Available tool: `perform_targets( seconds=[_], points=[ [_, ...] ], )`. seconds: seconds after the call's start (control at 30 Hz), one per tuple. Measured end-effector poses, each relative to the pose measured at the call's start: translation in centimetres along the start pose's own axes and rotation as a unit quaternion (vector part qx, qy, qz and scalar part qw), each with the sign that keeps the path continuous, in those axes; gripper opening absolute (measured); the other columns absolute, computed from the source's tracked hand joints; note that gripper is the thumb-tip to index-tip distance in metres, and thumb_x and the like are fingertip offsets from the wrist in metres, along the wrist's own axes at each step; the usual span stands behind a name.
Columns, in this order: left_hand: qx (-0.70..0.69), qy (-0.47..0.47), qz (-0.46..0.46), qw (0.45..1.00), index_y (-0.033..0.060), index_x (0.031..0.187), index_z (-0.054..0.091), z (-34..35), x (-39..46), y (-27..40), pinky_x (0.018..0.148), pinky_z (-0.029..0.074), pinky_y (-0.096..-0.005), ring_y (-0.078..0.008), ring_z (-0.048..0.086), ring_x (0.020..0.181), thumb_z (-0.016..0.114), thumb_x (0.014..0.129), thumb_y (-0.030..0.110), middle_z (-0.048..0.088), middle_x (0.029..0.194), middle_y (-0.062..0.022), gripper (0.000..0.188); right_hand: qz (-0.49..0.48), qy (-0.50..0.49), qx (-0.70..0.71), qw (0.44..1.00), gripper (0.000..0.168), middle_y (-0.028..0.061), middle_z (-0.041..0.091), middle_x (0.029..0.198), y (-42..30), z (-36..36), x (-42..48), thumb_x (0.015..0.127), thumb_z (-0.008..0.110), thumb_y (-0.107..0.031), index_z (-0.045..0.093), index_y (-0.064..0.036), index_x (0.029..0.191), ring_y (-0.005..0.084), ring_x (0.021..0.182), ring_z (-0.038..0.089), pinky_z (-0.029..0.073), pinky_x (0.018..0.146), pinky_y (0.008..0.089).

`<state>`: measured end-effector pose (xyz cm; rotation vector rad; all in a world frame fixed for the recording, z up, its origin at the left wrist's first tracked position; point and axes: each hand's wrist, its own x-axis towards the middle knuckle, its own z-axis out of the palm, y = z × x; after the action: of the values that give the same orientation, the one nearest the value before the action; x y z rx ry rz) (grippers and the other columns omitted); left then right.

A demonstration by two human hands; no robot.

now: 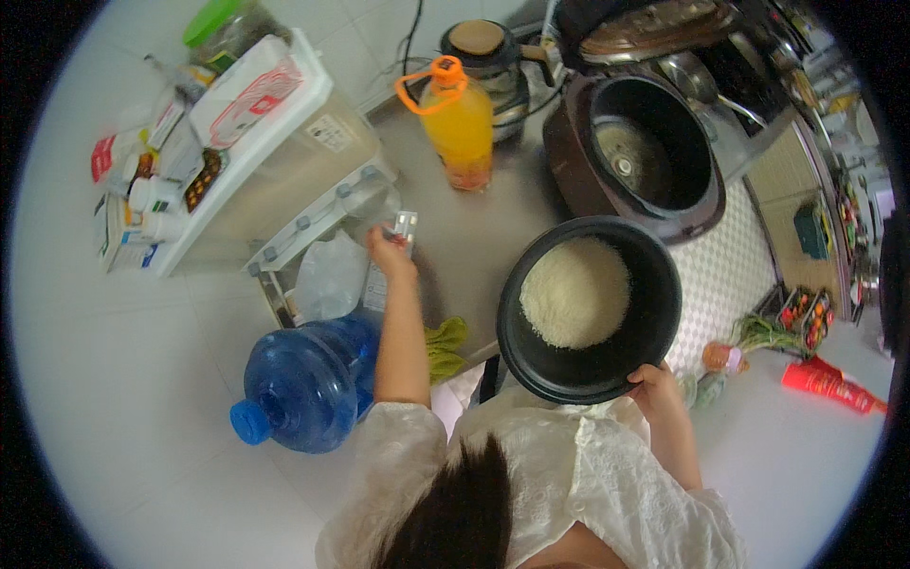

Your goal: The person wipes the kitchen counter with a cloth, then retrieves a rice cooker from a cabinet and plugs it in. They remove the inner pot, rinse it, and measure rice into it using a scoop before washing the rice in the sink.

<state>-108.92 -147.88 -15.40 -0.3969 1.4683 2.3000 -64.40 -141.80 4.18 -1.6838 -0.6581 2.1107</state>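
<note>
My right hand [652, 387] grips the rim of a black inner pot [657, 313], which is tilted in front of my chest. White uncooked rice [576, 293] lies in the pot. My left hand [389, 249] is at the lower front of a clear storage bin with a white lid [281, 185], its fingers curled beside a small silvery piece [406, 226]; whether they hold it cannot be told. Behind the pot stands a dark brown cooker [569, 153] with its lid raised and a black cavity [633, 142].
On the counter [455, 249] stand an orange-capped bottle of yellow liquid [458, 131] and a glass kettle [490, 71]. A blue water jug [302, 384] lies beside my left arm, near a clear plastic bag [330, 276] and green leaves [446, 348]. Medicine packs crowd the bin's lid.
</note>
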Motion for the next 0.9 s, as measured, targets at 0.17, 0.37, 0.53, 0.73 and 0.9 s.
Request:
perform_targets(
  seconds=[0.17,0.37,0.53,0.73,0.9],
  points=[
    [-0.052,-0.022,0.043,0.997,0.0061,0.117,0.032,0.0,5.0,2.2,0.069,0.046,-0.0329,-0.0225,0.05,0.081,0.05,0.083,0.021,0.046,0.104,-0.0133,0.041,-0.035,0.03,0.085,0.995,0.018,0.0052,0.054,0.068,1.6,-2.6,-3.5,0.067,0.049,0.004,0.05,-0.001,0.083,0.0172,0.052,0.048,0.039,0.048,0.0288],
    [-0.01,-0.025,0.009,1.0,0.0019,0.117,0.035,-3.5,4.1,0.5,0.085,0.043,-0.0369,-0.028,0.045,0.102,0.05,0.082,0.019,0.039,0.113,-0.0151,0.041,-0.05,0.037,0.179,0.982,0.029,0.0096,0.056,0.08,1.6,-6.6,-5.2,0.067,0.048,0.002,0.05,0.0,0.095,0.0234,0.069,0.058,0.05,0.061,0.0381],
    [0.196,-0.118,0.041,0.973,0.0073,0.109,0.042,3.6,-20.1,-7.8,0.074,0.042,-0.032,-0.0175,0.045,0.085,0.047,0.084,0.021,0.044,0.097,-0.0058,0.028,-0.033,0.076,0.262,0.962,0.029,0.016,0.059,0.085,0.5,-14.2,-5.0,0.069,0.045,0.001,0.049,0.008,0.096,0.0233,0.069,0.061,0.055,0.055,0.0364],
    [0.222,-0.273,-0.345,0.87,0.0108,0.113,0.043,11.2,-45.1,-18.7,0.079,0.038,-0.0329,-0.021,0.047,0.088,0.045,0.087,0.036,0.045,0.105,-0.0044,0.037,-0.018,0.097,0.31,0.946,0.063,0.021,0.048,0.108,0.2,-27.1,-3.2,0.071,0.042,0.002,0.017,-0.007,0.129,0.0301,0.082,0.06,0.057,0.062,0.0375],
    [0.283,-0.505,-0.434,0.69,0.0112,0.127,0.036,17.0,-53.5,-26.9,0.097,0.029,-0.0402,-0.0237,0.04,0.115,0.041,0.087,0.043,0.04,0.129,-0.007,0.052,-0.085,0.126,0.284,0.947,0.076,0.0179,0.044,0.113,-2.8,-35.7,-2.2,0.071,0.042,0.003,0.006,-0.019,0.133,0.0271,0.078,0.06,0.056,0.055,0.034]
  ],
)
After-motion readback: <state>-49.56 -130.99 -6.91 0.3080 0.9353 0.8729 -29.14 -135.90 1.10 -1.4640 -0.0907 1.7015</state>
